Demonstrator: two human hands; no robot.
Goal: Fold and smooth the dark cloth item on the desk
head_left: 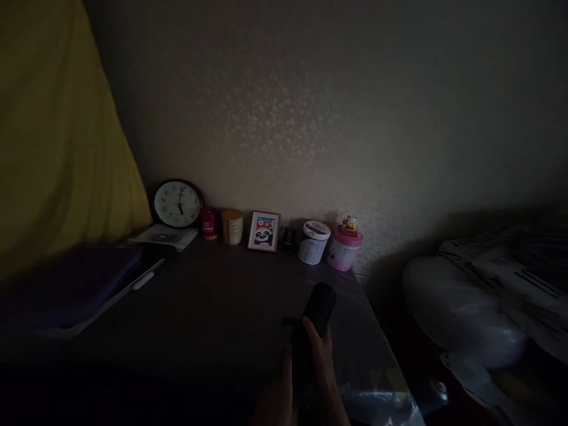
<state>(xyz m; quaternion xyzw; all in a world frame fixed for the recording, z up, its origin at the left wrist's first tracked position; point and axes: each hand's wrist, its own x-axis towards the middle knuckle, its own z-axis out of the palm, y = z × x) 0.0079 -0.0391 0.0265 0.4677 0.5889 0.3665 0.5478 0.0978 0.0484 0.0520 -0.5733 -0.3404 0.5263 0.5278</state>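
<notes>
A long black cylindrical object (320, 302), perhaps a folded umbrella, slants up and away from me above the right part of the dark table. A short strap-like piece sticks out on its left side. My right hand (320, 354) is closed around its right side, with the thumb lying along the top. Lower down, my left hand (284, 390) is closed against the left side of the same object. Deep shadow hides most of the left fingers and the object's near end.
Along the wall stand a round clock (178, 204), a red can (208, 223), a yellowish tub (232, 227), a framed panda picture (264, 232), a white tub (314, 243) and a pink tub (342, 251) topped by a figurine (349, 224). A purple folder (89, 284) lies left; bags (461, 307) right.
</notes>
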